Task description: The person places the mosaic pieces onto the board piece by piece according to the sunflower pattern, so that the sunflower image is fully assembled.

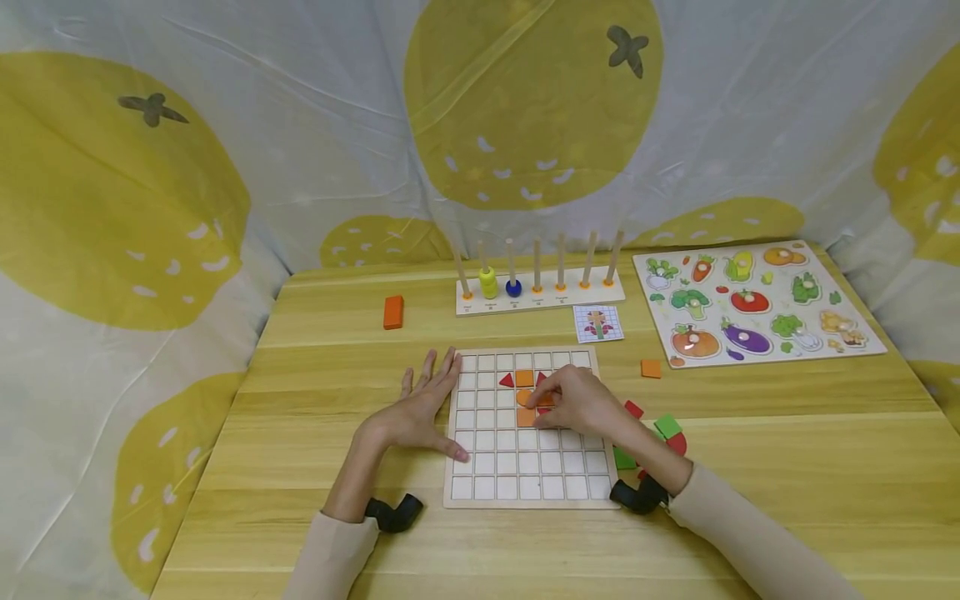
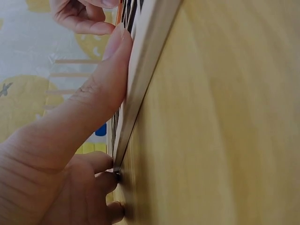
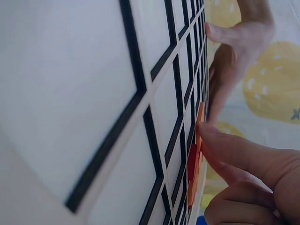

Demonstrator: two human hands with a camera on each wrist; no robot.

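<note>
A white gridded board (image 1: pixel 506 485) with a wooden frame lies on the table. On it sit an orange square tile (image 1: pixel 524 378), an orange round tile (image 1: pixel 522 397), a lower orange square tile (image 1: pixel 525 417) and a red triangle (image 1: pixel 507 380); more red and orange pieces are partly hidden by my right hand. My right hand (image 1: pixel 581 402) pinches at the lower orange square tile with thumb and forefinger, its other fingers curled. Spread along the board's left edge, my left hand (image 1: pixel 412 417) rests its thumb (image 2: pixel 117 49) on the frame and its fingertips at the upper left side.
Red and green tiles (image 1: pixel 667 427) lie right of the board, partly under my right forearm. Behind stand a peg rack (image 1: pixel 540 300) with yellow and blue beads and a pattern card (image 1: pixel 598 323). A vegetable puzzle (image 1: pixel 757 304) lies at right. An orange block (image 1: pixel 393 312) and orange tile (image 1: pixel 651 368) lie apart.
</note>
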